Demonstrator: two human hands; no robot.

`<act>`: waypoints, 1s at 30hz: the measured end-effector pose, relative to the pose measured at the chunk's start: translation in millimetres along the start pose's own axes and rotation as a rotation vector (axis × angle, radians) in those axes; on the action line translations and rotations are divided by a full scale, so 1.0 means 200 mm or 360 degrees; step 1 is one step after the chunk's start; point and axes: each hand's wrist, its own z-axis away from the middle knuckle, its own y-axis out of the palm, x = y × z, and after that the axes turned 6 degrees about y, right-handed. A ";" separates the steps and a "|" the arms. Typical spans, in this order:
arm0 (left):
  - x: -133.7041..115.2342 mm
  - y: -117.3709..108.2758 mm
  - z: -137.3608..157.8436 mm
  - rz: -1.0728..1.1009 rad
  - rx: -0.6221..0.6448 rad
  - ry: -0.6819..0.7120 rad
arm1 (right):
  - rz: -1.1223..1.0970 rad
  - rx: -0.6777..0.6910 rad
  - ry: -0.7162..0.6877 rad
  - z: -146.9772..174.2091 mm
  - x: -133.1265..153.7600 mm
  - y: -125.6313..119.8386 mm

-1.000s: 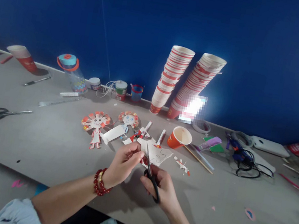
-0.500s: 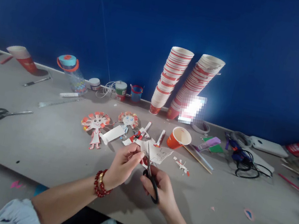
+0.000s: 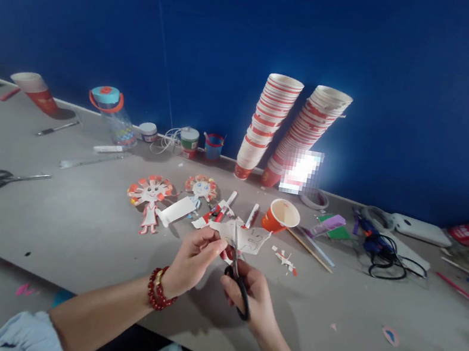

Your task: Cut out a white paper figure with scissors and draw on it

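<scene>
Between thumb and fingers, my left hand [image 3: 197,257] pinches the left end of a white piece of paper [image 3: 255,241] with pencil-like lines on it. Black-handled scissors [image 3: 243,298] are in my right hand [image 3: 256,297], their blades lying over the paper close to my left fingertips. Just behind the paper stands an open orange paper cup [image 3: 276,219]. To the left lie two cut-out paper figures: a doll in a red-trimmed dress [image 3: 151,203] and a blue-faced doll [image 3: 201,188], with a rolled white paper strip [image 3: 178,211] beside them. Red-and-white markers [image 3: 251,215] lie behind the paper.
Two tall stacks of paper cups [image 3: 269,127] lean near the blue wall. Another pair of scissors [image 3: 7,179] lies at left, near a clear bottle [image 3: 115,118]. Paper scraps [image 3: 285,260], a wooden stick [image 3: 312,251] and a glue gun with black cord [image 3: 375,239] are at right.
The paper has turned slightly and its right part sits a little lower. The scissor blades have shifted slightly to the right. Both hands have stayed nearly in place.
</scene>
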 end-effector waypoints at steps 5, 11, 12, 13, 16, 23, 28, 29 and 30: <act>0.03 0.01 0.01 0.0084 -0.0030 -0.0038 | -0.0030 -0.0004 0.0009 0.00 0.01 0.00; 0.05 0.02 0.02 0.0207 -0.0018 -0.0078 | -0.0033 -0.0016 -0.0016 0.00 0.00 0.00; 0.06 0.02 0.02 0.0204 -0.0025 -0.0083 | -0.0038 -0.0026 -0.0016 0.00 0.00 0.01; 0.06 0.02 0.02 0.0198 -0.0030 -0.0087 | -0.0044 -0.0036 -0.0020 0.00 0.00 0.01; 0.05 0.02 0.02 0.0198 -0.0032 -0.0097 | -0.0063 -0.0038 -0.0035 0.00 0.00 0.02; 0.03 0.02 0.02 0.0246 0.0017 -0.0101 | -0.0072 -0.0047 -0.0048 0.00 0.00 0.02; 0.01 0.02 0.01 0.0267 0.0013 -0.0109 | -0.0079 -0.0011 -0.0022 0.00 0.00 0.02; 0.01 0.01 0.01 0.0258 0.0003 -0.0106 | -0.0075 -0.0008 -0.0010 0.00 0.01 0.01; 0.01 0.01 0.01 0.0241 -0.0005 -0.0102 | -0.0068 -0.0005 0.0002 0.00 0.01 0.01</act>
